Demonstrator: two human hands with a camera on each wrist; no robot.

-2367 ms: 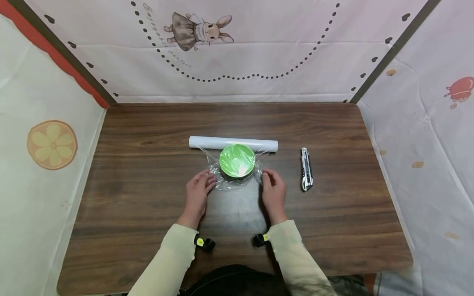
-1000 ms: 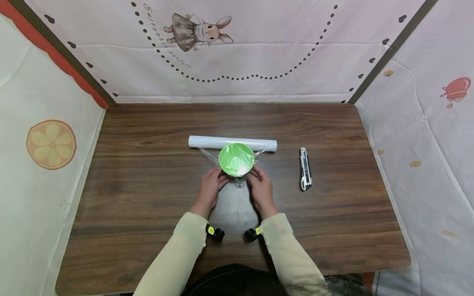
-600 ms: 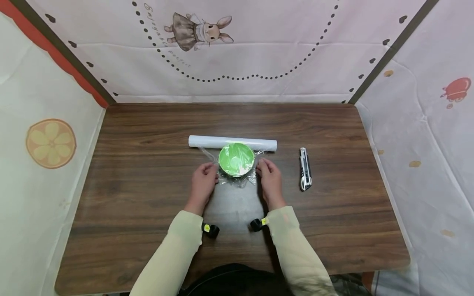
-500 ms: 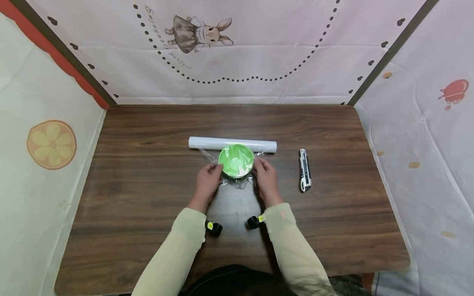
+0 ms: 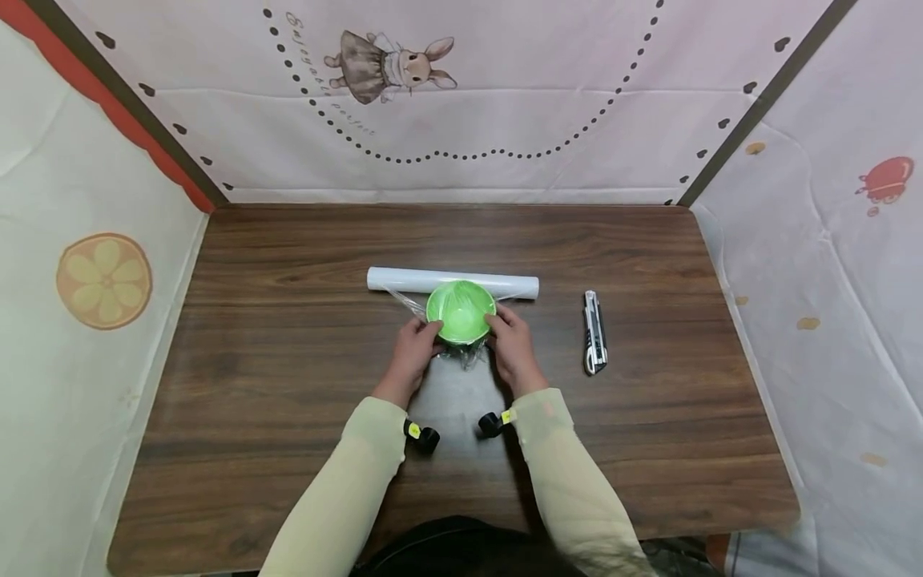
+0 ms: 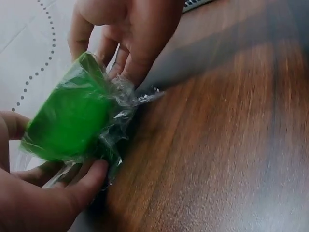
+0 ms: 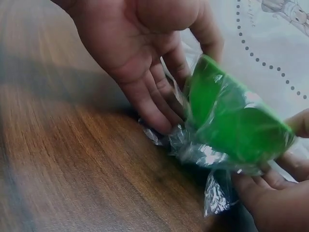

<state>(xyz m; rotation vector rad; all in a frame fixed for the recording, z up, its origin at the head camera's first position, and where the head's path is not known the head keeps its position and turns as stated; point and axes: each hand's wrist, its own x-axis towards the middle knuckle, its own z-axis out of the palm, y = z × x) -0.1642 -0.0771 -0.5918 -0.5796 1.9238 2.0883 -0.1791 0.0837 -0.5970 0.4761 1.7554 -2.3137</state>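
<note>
Fingers (image 5: 434, 328) now further inward on round bowl (image 5: 462, 312) in crinkled film (image 7: 205, 153)

There are two hands (image 5: 413, 355) (image 5: 514, 353), one bowl (image 5: 462, 314), one roll (image 5: 404, 280), one cutter (image 5: 594, 333) and apparently one film sheet (image 7: 216, 194).

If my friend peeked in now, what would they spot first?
Probably the bright green bowl, wrapped in crinkly clear film, between the person's left hand and right hand. Next, maybe the white roll just behind it, or the cutter lying to the right. A sideways bunny picture shows on the back wall.
</note>
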